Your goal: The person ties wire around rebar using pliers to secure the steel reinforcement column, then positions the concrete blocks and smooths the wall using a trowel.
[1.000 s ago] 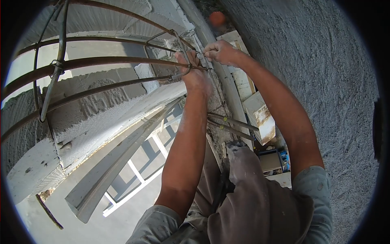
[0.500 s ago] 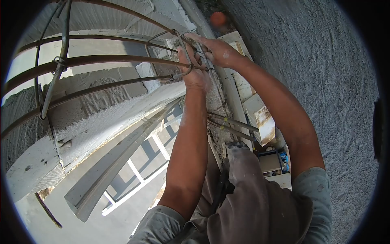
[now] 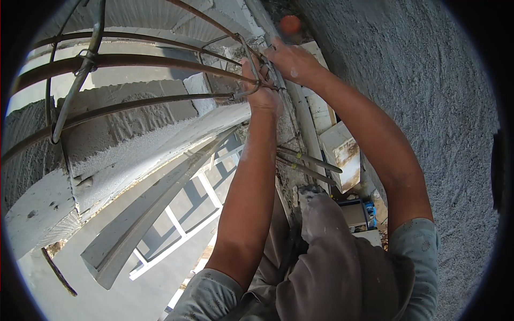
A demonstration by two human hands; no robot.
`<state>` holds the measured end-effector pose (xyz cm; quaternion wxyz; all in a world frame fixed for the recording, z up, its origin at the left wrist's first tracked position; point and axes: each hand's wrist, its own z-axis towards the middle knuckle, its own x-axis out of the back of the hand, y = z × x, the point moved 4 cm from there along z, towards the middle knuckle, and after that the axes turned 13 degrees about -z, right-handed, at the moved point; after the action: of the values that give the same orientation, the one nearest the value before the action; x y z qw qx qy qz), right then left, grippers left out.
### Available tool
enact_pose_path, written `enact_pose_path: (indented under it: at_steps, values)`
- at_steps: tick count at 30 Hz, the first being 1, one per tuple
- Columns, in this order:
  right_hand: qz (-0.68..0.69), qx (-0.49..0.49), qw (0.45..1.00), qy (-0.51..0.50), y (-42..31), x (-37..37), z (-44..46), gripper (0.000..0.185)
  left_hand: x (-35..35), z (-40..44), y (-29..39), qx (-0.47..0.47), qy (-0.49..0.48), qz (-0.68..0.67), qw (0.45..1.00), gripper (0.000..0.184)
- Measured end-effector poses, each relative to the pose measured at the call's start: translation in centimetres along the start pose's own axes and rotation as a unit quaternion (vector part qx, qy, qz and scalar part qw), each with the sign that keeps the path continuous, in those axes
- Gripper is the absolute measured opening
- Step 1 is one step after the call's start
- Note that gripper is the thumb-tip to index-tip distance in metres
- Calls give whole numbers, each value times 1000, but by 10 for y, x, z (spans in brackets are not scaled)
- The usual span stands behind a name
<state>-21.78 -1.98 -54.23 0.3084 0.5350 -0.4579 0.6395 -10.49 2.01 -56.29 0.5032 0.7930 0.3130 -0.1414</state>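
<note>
A rebar cage [image 3: 160, 62] of long rusty bars, tied with wire to bent stirrups, reaches from the left to the top of a rough wall. My left hand [image 3: 263, 96] is at its near end, under and partly inside the last stirrup [image 3: 249, 61]. Its fingers are curled around the bars there, partly hidden by them. Just right of it, my right hand [image 3: 294, 61] is closed, fingers bent, beside the cage's outer corner. Whatever its fingertips hold is hidden. Pale dust marks both hands.
Bar stubs [image 3: 308, 160] jut from the wall top near my body. A pale ladder-like frame [image 3: 179, 227] lies far below left. A rough grey surface [image 3: 417, 107] fills the right. Whitish boxes [image 3: 342, 155] and an orange object [image 3: 290, 24] lie beyond the wall.
My right hand has drawn slightly up and right, away from my left hand, its fingers more bent. My left hand stays at the stirrup. The view has shifted a little.
</note>
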Motion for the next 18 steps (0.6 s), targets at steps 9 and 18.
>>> enact_pose_path:
  at_steps: [9,18]
  values:
    - [-15,-7,998,60,4,-7,-4,17,2,-2,1,12,24,3,1000,72]
    - [-4,-24,1000,2,3,-16,-5,11,5,-1,0,11,13,3,1000,62]
